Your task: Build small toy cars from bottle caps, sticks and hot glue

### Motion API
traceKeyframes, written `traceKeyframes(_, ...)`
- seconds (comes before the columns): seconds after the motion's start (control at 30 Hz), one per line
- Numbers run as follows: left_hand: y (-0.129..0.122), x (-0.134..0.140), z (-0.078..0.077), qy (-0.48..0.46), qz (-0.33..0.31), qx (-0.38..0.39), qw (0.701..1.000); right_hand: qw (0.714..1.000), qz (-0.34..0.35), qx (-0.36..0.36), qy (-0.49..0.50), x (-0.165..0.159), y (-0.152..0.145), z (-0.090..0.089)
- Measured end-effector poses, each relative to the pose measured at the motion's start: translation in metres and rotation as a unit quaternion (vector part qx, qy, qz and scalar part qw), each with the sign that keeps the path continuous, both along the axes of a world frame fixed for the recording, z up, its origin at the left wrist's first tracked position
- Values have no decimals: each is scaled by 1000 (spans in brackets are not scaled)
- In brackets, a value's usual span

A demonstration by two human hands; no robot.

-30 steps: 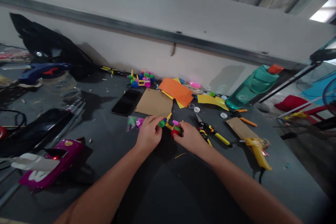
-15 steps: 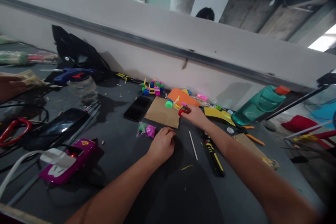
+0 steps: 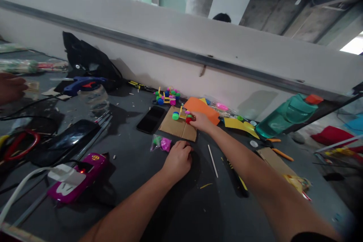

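My right hand [image 3: 200, 121] reaches to the cardboard piece [image 3: 171, 128], its fingers closed on the side of a small toy car. The toy car [image 3: 183, 114] has a yellow frame, green and red wheels and a bit of pink on top. It is over the cardboard; whether all its wheels touch cannot be made out. My left hand [image 3: 179, 160] rests on the dark table with its fingers curled in, and nothing shows in it. Just left of it lies a clear bag [image 3: 160, 143] with green and pink pieces.
Behind the cardboard are several finished-looking toy cars [image 3: 167, 96] and orange paper [image 3: 202, 109]. A phone [image 3: 151, 119], white stick [image 3: 213, 161], cutter [image 3: 237, 178], green bottle [image 3: 286, 116], glue gun [image 3: 85, 84] and purple power strip [image 3: 79, 177] lie around. Another person's hand [image 3: 11, 87] is at far left.
My right hand has brought the toy car left and down over the cardboard. My left hand stays put on the table. The view has shifted slightly.
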State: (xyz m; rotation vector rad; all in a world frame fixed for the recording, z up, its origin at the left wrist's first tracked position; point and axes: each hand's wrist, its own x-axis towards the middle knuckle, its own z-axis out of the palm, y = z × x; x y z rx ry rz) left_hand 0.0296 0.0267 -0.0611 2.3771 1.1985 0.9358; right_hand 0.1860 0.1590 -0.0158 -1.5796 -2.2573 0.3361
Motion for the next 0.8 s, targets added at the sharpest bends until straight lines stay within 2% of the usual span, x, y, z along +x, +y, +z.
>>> traceKeyframes(0.2,0,0,-1,-9,-1,0,1000,996,-53,61,25,21,-33,9)
traceKeyframes(0.3,-2,1,2,-12,-3,-1,1000,993,-69,81,45,39,-70,13)
traceKeyframes(0.43,-4,-4,22,-7,2,33,999,990,-81,70,92,58,-128,17)
traceKeyframes(0.57,1,-29,42,35,138,90,986,986,-112,41,115,64,-177,17)
traceKeyframes(0.63,8,-47,44,70,168,84,980,983,-121,29,131,62,-193,16)
traceKeyframes(0.77,20,-74,45,153,90,5,984,984,-96,14,153,56,-210,17)
traceKeyframes(0.8,21,-76,46,160,93,-17,983,984,-87,14,154,55,-212,18)
